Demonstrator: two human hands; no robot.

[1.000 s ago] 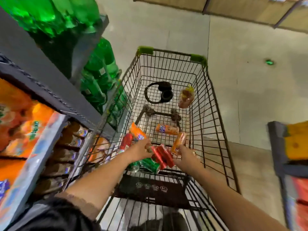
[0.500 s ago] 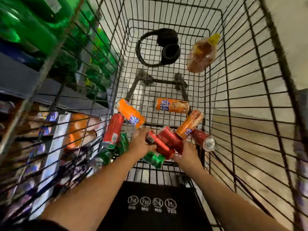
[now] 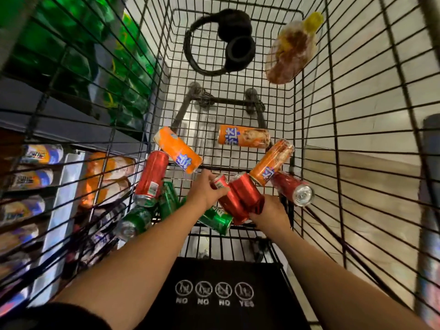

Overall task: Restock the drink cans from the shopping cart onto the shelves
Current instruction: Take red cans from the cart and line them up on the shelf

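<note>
I look down into the wire shopping cart (image 3: 309,96). Loose cans lie on its floor: three orange cans (image 3: 177,150) (image 3: 244,136) (image 3: 271,161), several red cans and several green cans (image 3: 215,219). My left hand (image 3: 204,191) grips the top end of one red can (image 3: 226,201). Beside it, my right hand (image 3: 270,211) holds the lower end of a second red can (image 3: 247,192). Two more red cans lie at the left (image 3: 152,175) and at the right (image 3: 292,189).
Black headphones (image 3: 226,41) and a bagged snack (image 3: 291,48) lie at the cart's far end. The black child-seat flap (image 3: 214,294) is nearest me. Store shelves (image 3: 47,129) stand to the left, with green bottles (image 3: 78,55) above and stocked cans (image 3: 35,154) below.
My head has moved down and closer into the cart. Both hands have closed round the two red cans in the middle of the pile.
</note>
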